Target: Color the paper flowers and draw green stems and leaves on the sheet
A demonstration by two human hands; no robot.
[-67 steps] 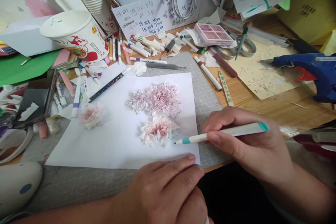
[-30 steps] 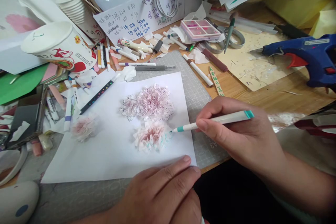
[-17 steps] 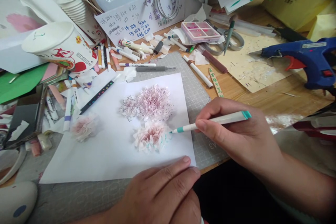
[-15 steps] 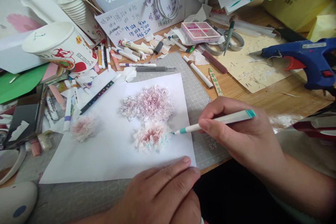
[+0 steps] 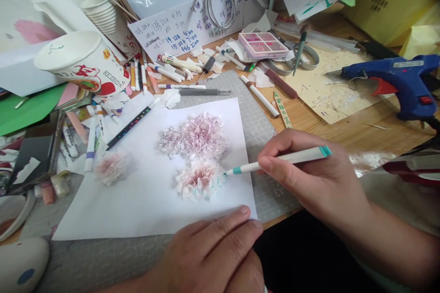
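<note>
My right hand [image 5: 302,174] is closed in a writing grip on a white marker with teal bands [image 5: 282,159]. The marker's tip touches the right edge of a pale pink ruffled paper flower [image 5: 197,178], whose rim carries teal marks. My left hand [image 5: 220,247] rests on the near edge of a white paper sheet [image 5: 137,210]. Two of its fingers lie along the sheet while the others curl under; a small white bit shows below them, too little to name. Purple-flecked ruffled flowers [image 5: 202,135] sit just behind, and another pink flower [image 5: 112,167] lies to the left.
A grey cutting mat [image 5: 233,80] lies beneath the sheet. Loose markers, scraps, scissors [image 5: 311,57] and a pink-lidded compartment box [image 5: 263,46] crowd the back. A blue glue gun [image 5: 402,78] is at right, a paper bowl [image 5: 82,62] at left.
The marker tip and my right hand have shifted very slightly left along the flower's edge. My left hand stays on the sheet. The whole view has moved slightly.
</note>
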